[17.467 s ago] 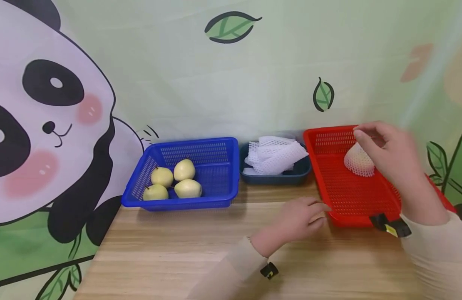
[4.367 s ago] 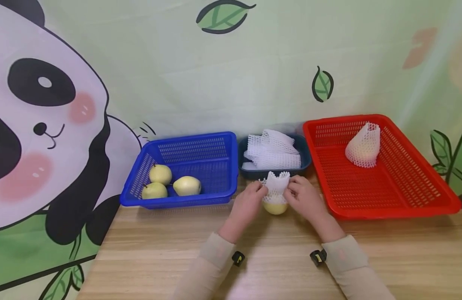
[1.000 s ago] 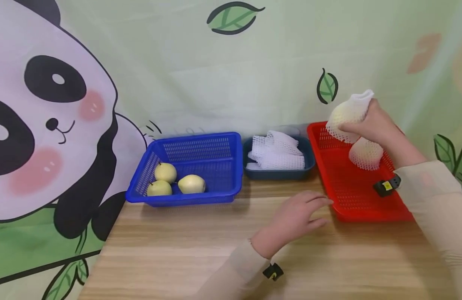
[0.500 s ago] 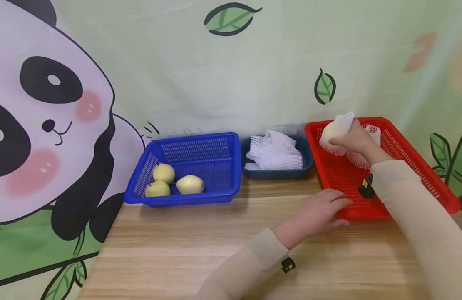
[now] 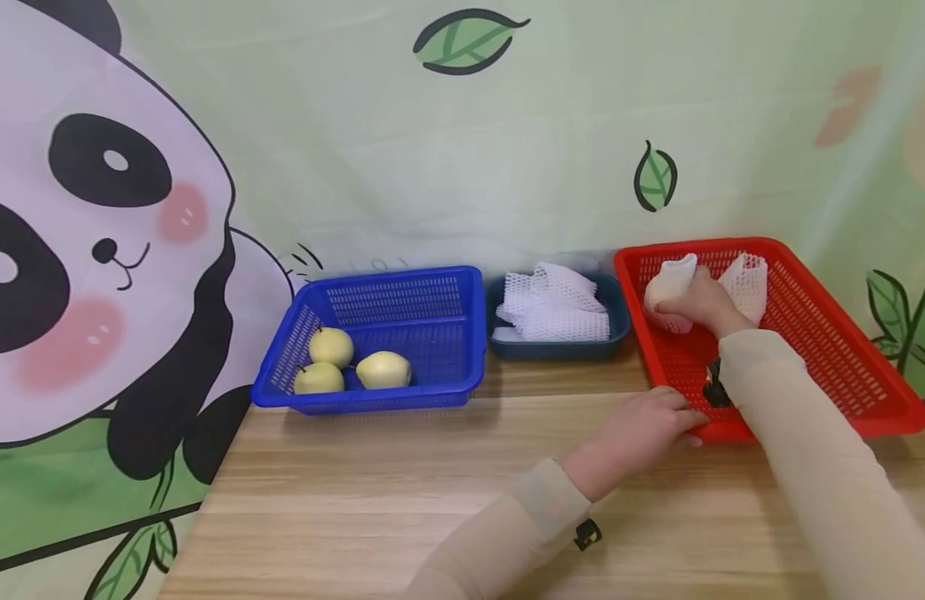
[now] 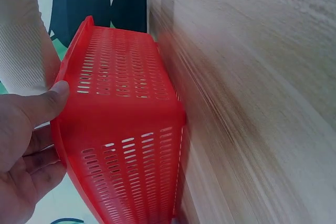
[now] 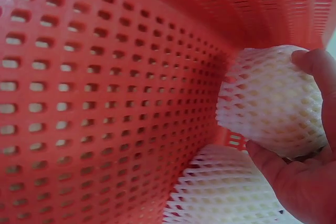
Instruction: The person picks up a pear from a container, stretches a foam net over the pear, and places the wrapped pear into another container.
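My right hand (image 5: 704,302) holds a pear in a white foam net (image 5: 663,292) low in the back left of the red basket (image 5: 837,354). In the right wrist view, thumb and fingers curl round the netted pear (image 7: 273,100). Another netted pear (image 5: 749,287) stands in the basket just right of that hand, its net gathered upward. My left hand (image 5: 646,429) is at the basket's near left corner. The left wrist view has its thumb (image 6: 50,100) on the outer side of the rim, its other fingers behind, gripping the edge.
A blue basket (image 5: 447,342) on the left contains three bare pears (image 5: 383,369). Between the baskets, a dark teal tray (image 5: 560,350) carries several white foam nets (image 5: 556,308). All stand on a wooden table (image 5: 372,500) against a panda-printed backdrop (image 5: 470,167).
My right hand has lowered the netted pear from above the red basket to its back left. The left hand has moved right, onto the basket's near rim.
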Demonstrator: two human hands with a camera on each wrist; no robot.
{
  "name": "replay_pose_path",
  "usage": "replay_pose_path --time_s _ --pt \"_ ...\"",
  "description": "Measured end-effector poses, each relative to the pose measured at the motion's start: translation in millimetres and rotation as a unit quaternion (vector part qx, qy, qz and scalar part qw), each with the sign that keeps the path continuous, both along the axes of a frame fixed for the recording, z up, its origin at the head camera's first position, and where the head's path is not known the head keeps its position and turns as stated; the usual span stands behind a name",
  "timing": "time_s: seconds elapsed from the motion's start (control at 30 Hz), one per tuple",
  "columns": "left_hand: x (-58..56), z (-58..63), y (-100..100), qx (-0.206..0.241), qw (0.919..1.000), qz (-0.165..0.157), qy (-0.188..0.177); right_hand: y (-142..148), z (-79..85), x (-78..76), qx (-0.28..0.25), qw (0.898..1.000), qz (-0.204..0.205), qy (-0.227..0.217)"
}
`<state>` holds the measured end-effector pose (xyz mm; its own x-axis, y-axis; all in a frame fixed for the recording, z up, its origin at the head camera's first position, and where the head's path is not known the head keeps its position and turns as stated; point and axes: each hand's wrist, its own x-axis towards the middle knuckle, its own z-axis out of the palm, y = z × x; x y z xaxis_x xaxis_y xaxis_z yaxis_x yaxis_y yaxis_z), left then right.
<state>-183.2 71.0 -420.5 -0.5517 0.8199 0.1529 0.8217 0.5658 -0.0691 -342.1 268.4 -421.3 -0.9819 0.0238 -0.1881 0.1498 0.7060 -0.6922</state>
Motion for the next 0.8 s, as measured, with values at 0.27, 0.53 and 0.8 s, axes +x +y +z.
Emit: replay_pose_path --time_s 0.27,0.53,0.8 --pt "1.2 -4.7 -0.6 0.011 0.9998 0.001 0.016 0.5 -14.7 -3.3 0.014 0.999 -0.01 -0.028" --pt "0.7 -3.4 -0.2 0.012 0.9999 -0.001 0.006 -2.9 -23.5 -5.2 0.013 1.0 -0.008 -0.018" --pt "0.3 -1.8 -1.4 0.009 1.0 0.002 0.002 -4.4 -27.5 -4.8 -0.008 1.0 -0.013 -0.028"
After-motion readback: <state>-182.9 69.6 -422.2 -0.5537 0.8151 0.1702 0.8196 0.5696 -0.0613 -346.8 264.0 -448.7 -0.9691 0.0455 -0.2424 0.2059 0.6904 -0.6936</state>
